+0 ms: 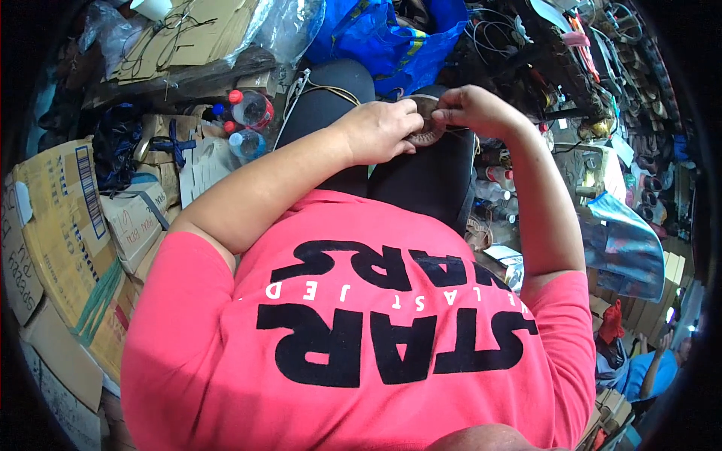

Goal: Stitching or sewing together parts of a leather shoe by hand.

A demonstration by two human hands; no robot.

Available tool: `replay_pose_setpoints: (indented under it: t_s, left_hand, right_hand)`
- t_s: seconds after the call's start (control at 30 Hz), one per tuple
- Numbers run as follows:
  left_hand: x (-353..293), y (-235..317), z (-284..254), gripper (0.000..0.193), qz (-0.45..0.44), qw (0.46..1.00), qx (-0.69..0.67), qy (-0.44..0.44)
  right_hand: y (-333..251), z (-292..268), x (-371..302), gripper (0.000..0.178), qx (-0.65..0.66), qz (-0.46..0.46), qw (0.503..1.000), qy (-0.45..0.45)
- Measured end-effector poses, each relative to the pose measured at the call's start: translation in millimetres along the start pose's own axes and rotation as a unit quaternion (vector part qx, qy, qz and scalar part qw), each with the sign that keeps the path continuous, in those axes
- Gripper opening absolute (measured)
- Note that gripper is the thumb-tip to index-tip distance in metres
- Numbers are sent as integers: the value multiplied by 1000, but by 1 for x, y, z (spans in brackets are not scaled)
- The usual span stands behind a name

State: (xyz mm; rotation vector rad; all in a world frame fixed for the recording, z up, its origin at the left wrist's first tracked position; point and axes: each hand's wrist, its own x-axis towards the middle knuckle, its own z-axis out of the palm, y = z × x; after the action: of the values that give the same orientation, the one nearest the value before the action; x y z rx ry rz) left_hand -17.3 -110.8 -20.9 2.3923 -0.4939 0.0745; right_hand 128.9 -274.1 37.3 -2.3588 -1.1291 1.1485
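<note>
A brown piece with a ridged, curved edge, which looks like part of a shoe (427, 134), rests over my right thigh between both hands. My left hand (382, 129) has its fingers curled onto the near left side of it. On the other side, my right hand (472, 111) is closed in a pinch at its upper right edge. Whether a needle or thread is between those fingertips is too small to tell. Across my left knee lies a thin tan cord (336, 91).
Beyond my knees stands a blue bag (361, 37). Plastic bottles (250, 110) and cardboard boxes (64, 203) crowd the left. Cluttered tools (587, 68), more bottles (492, 188) and a bluish plastic sheet (628, 244) are at the right. A person in blue (648, 373) sits farther off.
</note>
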Motion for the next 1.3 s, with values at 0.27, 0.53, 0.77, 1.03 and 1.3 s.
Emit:
replay_pose_setpoints:
  t_s: [0.27,0.53,0.77,1.03,1.3]
  left_hand:
    - [2,-5,-11,24,38,996,-64,-43]
    - [45,-15,-18,22,-29,991,-132,-1]
    - [62,-9,-8,17,-92,954,-261,-113]
    - [64,-29,-16,19,-143,887,-405,-171]
    - [67,-28,-22,25,-166,881,-392,-207]
  right_hand:
    - [13,52,-25,23,242,40,960,133]
    - [9,54,-40,35,260,6,956,132]
    - [9,59,-71,20,199,23,973,119]
    - [-4,54,-102,14,250,-58,915,311]
    - [-3,56,-77,22,67,-14,959,273]
